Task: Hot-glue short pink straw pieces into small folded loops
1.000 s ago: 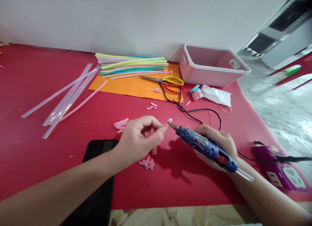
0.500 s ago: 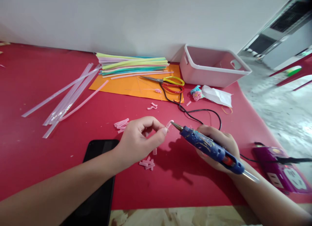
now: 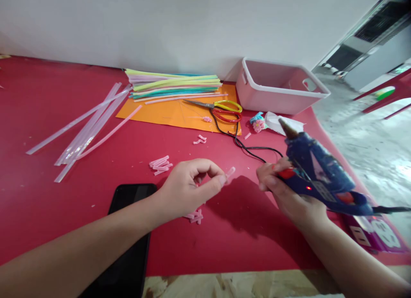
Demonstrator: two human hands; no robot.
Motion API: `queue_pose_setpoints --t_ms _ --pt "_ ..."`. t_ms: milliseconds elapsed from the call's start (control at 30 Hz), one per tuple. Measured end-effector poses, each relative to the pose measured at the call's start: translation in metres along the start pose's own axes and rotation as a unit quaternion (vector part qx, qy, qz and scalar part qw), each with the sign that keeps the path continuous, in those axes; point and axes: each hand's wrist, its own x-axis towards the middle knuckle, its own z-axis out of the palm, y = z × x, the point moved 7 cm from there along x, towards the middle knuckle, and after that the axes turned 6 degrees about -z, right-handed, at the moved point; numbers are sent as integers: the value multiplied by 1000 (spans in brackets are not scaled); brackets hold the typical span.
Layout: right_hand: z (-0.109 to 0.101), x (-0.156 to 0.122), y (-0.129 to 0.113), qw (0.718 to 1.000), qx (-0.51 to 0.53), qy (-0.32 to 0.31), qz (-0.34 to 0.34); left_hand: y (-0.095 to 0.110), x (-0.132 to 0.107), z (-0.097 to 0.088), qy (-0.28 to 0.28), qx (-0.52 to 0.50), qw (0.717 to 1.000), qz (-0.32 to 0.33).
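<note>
Between thumb and forefinger, my left hand (image 3: 189,182) pinches a short piece of pink pipe cleaner (image 3: 230,173), its bent end sticking out to the right. My right hand (image 3: 295,199) is wrapped around a blue hot glue gun (image 3: 321,161), its nozzle tilted up and away from the pink piece; a small red light glows on its side. Cut pink pieces (image 3: 160,164) lie left of my left hand, and another small pile (image 3: 195,216) sits partly hidden below it. Several bent pink pieces (image 3: 200,139) rest farther back.
Behind are pipe cleaners (image 3: 176,86) on an orange sheet (image 3: 189,120), scissors (image 3: 224,109) and a pink bin (image 3: 272,96). Clear glue sticks (image 3: 93,126) lie left. A phone (image 3: 128,242) is under my left forearm. A black cord (image 3: 257,150) and purple power strip (image 3: 375,236) are at right.
My right hand has swung the glue gun up and to the right, turning it so the nozzle left the pink piece. My left hand has shifted slightly right and down, still pinching it.
</note>
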Motion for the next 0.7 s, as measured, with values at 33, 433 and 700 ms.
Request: queue_pose_setpoints --t_ms 33,433,700 --pt "0 0 2 999 29 20 15 -3 0 6 -44 -20 998 -32" --pt "42 -6 -9 925 337 -50 167 -7 -8 30 -220 -65 961 -152" --pt "49 -3 -13 918 354 -70 161 -7 -7 30 -221 -61 962 -150"
